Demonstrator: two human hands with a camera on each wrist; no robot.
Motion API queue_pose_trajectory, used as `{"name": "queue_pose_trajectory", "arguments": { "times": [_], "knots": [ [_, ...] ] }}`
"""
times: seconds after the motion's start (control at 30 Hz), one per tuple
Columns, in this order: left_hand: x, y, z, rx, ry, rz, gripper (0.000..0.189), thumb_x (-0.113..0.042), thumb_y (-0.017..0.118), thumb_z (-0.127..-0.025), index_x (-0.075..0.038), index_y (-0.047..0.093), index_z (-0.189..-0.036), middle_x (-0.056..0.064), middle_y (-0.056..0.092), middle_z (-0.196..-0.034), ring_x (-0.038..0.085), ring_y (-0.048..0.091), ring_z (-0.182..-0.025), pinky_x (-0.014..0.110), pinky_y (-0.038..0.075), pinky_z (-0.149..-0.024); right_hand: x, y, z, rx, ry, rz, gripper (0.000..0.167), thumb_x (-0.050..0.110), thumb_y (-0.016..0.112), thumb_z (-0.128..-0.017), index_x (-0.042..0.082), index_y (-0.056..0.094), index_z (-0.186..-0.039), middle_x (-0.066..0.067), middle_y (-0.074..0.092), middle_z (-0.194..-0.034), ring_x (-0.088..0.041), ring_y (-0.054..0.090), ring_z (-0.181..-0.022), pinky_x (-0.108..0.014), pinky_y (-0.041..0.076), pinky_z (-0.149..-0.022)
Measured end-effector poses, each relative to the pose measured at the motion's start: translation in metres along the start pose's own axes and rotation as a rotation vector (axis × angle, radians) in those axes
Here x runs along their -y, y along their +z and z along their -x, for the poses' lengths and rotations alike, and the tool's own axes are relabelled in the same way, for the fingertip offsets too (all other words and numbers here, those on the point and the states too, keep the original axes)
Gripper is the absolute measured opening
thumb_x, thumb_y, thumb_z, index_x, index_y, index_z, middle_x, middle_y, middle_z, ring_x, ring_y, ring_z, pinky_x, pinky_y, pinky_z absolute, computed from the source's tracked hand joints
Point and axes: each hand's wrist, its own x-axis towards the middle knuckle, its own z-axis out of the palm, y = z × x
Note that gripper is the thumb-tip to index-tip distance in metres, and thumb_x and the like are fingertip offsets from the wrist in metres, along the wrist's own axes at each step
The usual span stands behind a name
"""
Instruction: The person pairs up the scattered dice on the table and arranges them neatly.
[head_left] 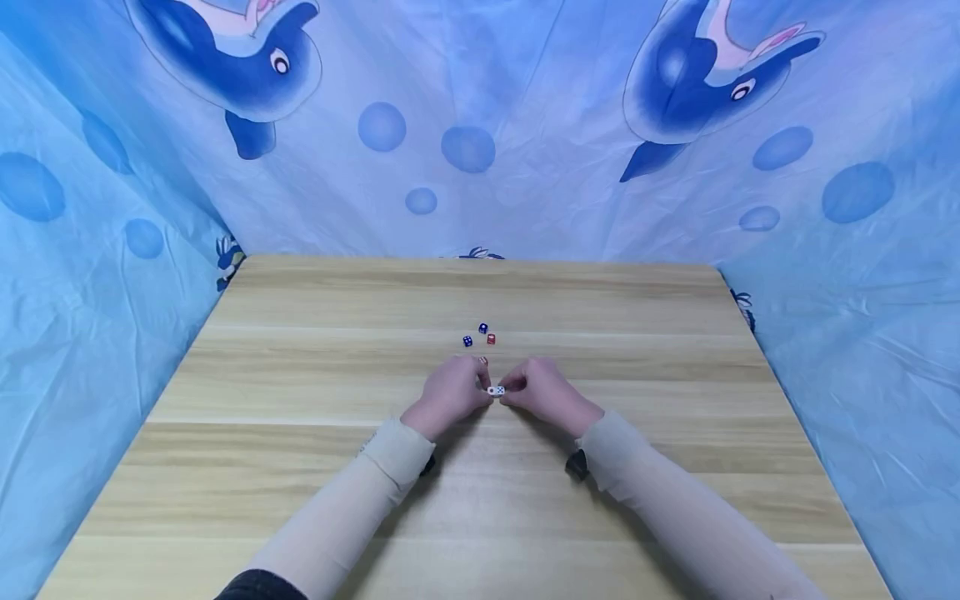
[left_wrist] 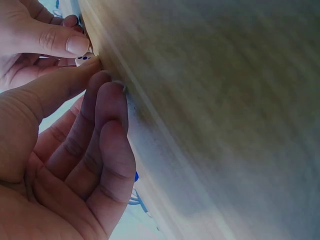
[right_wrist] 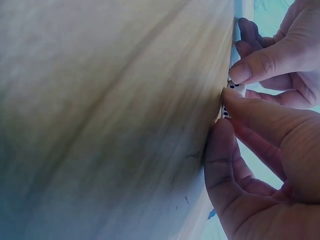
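Two white dice sit side by side between the hands in the head view: a left white die (head_left: 491, 391) and a right white die (head_left: 500, 390). My left hand (head_left: 454, 390) pinches the left one between thumb and fingers. From the other side, my right hand (head_left: 544, 390) holds the right one the same way. Dark pips show on the white die (right_wrist: 226, 113) between thumb and finger in the right wrist view. Both hands are low over the wooden table (head_left: 315, 350). Just beyond the left fingertips, a red die (head_left: 483, 361) is partly hidden by that hand.
Farther back on the table lie two blue dice, one at left (head_left: 468, 341) and one behind (head_left: 483, 328), with another red die (head_left: 491, 339) beside them. A blue curtain (head_left: 540, 200) with cartoon dolphins borders the table's back and sides.
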Motion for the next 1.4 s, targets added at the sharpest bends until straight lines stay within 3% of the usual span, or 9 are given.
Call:
{"name": "queue_pose_trajectory", "arguments": {
  "times": [0.33,0.63,0.8,1.07,1.23,1.4],
  "knots": [
    [0.001,-0.001,-0.001,0.0,0.007,-0.025,0.014,-0.014,0.086,-0.077,-0.018,0.073,-0.079,0.006,0.066,-0.132,0.027,0.066,-0.106,0.037,0.054,-0.071,-0.004,0.002,-0.002,-0.017,-0.021,-0.011,0.014,0.009,0.085,-0.082,0.013,0.08,-0.094,0.009,0.071,-0.081,-0.009,0.063,-0.074,-0.028,0.053,-0.071],
    [0.0,-0.004,0.0,0.037,-0.017,-0.011,0.02,-0.014,0.089,-0.074,-0.016,0.072,-0.084,0.005,0.07,-0.122,0.021,0.063,-0.089,0.037,0.051,-0.066,-0.002,0.002,-0.001,-0.031,-0.026,0.001,0.017,0.008,0.086,-0.08,0.012,0.08,-0.096,0.009,0.066,-0.073,-0.012,0.059,-0.068,-0.03,0.05,-0.065],
    [0.002,-0.011,0.001,0.055,-0.016,0.034,0.025,-0.015,0.089,-0.075,-0.012,0.074,-0.095,0.004,0.07,-0.114,0.021,0.063,-0.091,0.037,0.052,-0.075,-0.001,0.002,-0.001,-0.029,-0.022,-0.01,0.018,0.008,0.086,-0.08,0.011,0.079,-0.096,0.007,0.064,-0.072,-0.013,0.058,-0.067,-0.03,0.049,-0.064],
    [0.008,-0.022,-0.007,-0.025,-0.056,0.166,0.032,-0.009,0.083,-0.082,-0.002,0.072,-0.111,0.008,0.071,-0.096,0.016,0.063,-0.07,0.032,0.054,-0.067,0.001,0.001,0.0,-0.029,-0.006,-0.021,0.02,0.007,0.086,-0.08,0.009,0.079,-0.098,0.005,0.064,-0.075,-0.013,0.058,-0.07,-0.031,0.049,-0.067],
    [0.01,-0.02,-0.014,-0.085,-0.1,0.142,0.038,-0.013,0.085,-0.08,-0.001,0.073,-0.114,0.013,0.072,-0.11,0.021,0.065,-0.081,0.038,0.054,-0.079,0.002,0.0,0.001,-0.028,0.004,-0.024,0.019,0.007,0.086,-0.08,0.008,0.079,-0.098,0.005,0.064,-0.074,-0.013,0.057,-0.07,-0.03,0.048,-0.067],
    [0.013,-0.015,-0.021,-0.096,-0.12,0.114,0.032,-0.014,0.086,-0.08,-0.002,0.074,-0.107,0.013,0.073,-0.108,0.027,0.067,-0.092,0.041,0.054,-0.085,0.003,0.0,0.002,-0.027,0.004,-0.032,0.019,0.006,0.086,-0.08,0.008,0.078,-0.098,0.004,0.064,-0.074,-0.013,0.057,-0.069,-0.03,0.048,-0.067]
  ]
}}
